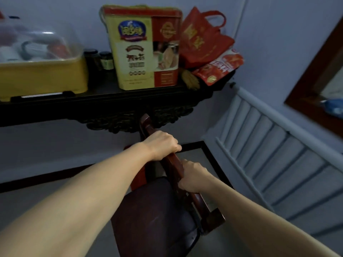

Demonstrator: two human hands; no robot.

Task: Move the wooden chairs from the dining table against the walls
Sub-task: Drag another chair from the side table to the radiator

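The wooden chair (163, 206) stands in the near middle of the view, on the floor close to the far wall, under the dark carved console table (104, 104). Its dark seat cushion is toward the near left, and its top rail runs from the far middle to the near right.

The left hand (161, 144) grips the far part of the rail, with the fingers curled over it. The right hand (193, 179) grips the nearer part, with the fingers clamped around the wood. The two hands are near each other on the same rail.

The step in hand seems to be the last placing of the chair at the wall. To do it well, I think both hands should hold firmly and move together, so the chair does not turn. The far end of the rail is just beside the carved edge of the console table, so it is better to push slowly and keep the rail low. The white radiator (274, 154) is near on the right; the chair legs should stay apart from it. The yellow tin (141, 52) and the red bags (202, 38) on the console table could shake if the chair hits it.
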